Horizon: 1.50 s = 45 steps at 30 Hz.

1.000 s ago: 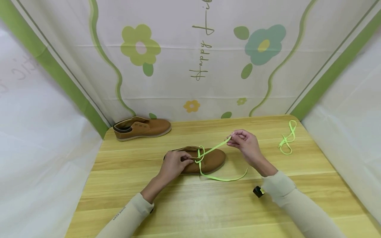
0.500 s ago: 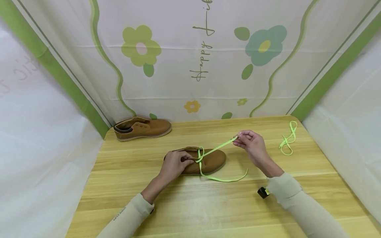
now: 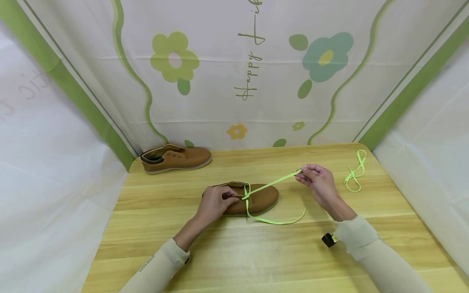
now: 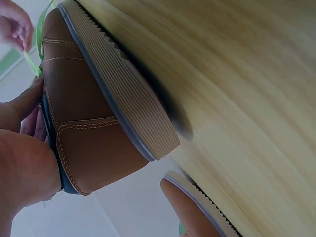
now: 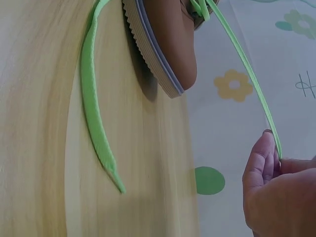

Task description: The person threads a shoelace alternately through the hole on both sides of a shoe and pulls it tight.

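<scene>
A brown leather shoe (image 3: 266, 196) rests on the table, toe to the right in the head view. My left hand (image 3: 213, 202) pinches the shoe's lacing flap between thumb and fingers; its wrist view has the heel and ribbed sole (image 4: 128, 94) close up. Through the front eyelets runs a neon green shoelace (image 3: 275, 181). One end is drawn taut up and right to my right hand (image 3: 318, 184), which pinches it between thumb and fingertips. The lace's other end (image 5: 96, 123) lies loosely curved on the wood beside the toe.
A second brown shoe (image 3: 179, 160), with bare eyelets, stands at the table's back left. Another green lace (image 3: 354, 174) lies in loops at the back right. Fabric walls (image 3: 220, 101) with printed flowers close off the back and sides of the wooden table (image 3: 234, 256).
My right hand has moved right and slightly toward me, drawing more lace through; the loop at the eyelets has become smaller. My left hand has kept its place on the shoe.
</scene>
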Each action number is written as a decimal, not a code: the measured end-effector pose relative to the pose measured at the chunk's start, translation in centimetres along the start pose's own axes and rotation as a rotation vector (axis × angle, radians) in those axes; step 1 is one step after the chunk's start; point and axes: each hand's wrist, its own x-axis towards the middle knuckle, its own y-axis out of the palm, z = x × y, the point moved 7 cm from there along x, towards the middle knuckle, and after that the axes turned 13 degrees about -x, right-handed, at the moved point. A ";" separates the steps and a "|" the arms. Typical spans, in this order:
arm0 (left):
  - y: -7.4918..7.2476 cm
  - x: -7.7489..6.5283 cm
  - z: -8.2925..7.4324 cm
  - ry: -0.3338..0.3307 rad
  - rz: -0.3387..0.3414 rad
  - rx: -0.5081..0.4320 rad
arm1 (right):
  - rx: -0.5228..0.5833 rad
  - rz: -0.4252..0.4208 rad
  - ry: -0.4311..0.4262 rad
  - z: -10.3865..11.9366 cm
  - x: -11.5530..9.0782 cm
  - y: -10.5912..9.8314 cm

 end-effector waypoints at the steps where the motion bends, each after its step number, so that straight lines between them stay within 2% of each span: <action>1: 0.0 0.0 0.0 0.001 0.000 -0.004 | -0.003 -0.005 0.001 0.0 0.0 -0.1; 10: -0.1 0.0 0.1 0.000 -0.002 -0.028 | -0.005 -0.050 0.014 -0.4 0.3 -1.1; 25: -0.1 0.2 0.1 -0.011 -0.001 0.021 | -0.035 -0.115 0.091 -0.9 1.0 -2.7; 32: -0.1 0.2 0.1 -0.025 -0.007 0.024 | -0.021 -0.158 0.089 -0.6 1.7 -3.1; 45: -0.1 0.2 0.1 -0.017 0.002 0.027 | -0.061 -0.168 0.127 -0.4 1.7 -2.3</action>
